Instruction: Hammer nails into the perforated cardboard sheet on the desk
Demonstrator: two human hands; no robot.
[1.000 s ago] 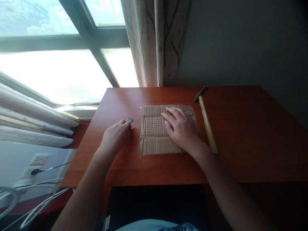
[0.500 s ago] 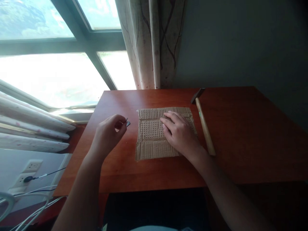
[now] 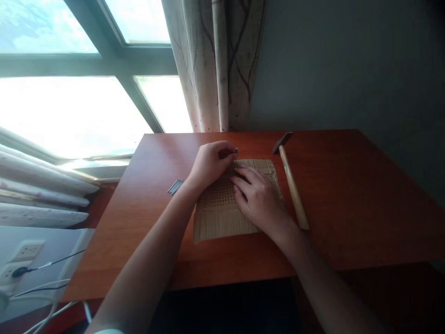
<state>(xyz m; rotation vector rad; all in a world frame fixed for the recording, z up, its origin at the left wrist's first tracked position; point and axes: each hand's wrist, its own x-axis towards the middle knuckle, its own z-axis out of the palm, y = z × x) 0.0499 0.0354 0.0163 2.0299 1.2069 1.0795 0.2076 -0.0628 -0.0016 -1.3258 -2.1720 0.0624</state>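
A piece of brown cardboard (image 3: 219,213) dotted with many small holes lies on the reddish wooden table (image 3: 347,208). My right hand (image 3: 259,197) rests flat on it, fingers stretched out. My left hand (image 3: 212,162) hovers over the cardboard's far edge, fingers pinched on a small nail (image 3: 236,150) whose head shows at the fingertips. A small bundle of nails (image 3: 175,186) lies on the table to the left of my left forearm.
A hammer (image 3: 291,181) with a wooden handle lies right of the cardboard, head pointing away from me. A curtain (image 3: 219,65) hangs behind the table beside a bright window (image 3: 69,111). Wall sockets with cables (image 3: 21,264) are at the lower left.
My left hand picked a nail from the bundle at the left and carried it right, over the cardboard's far edge. My right hand stayed flat on the cardboard.
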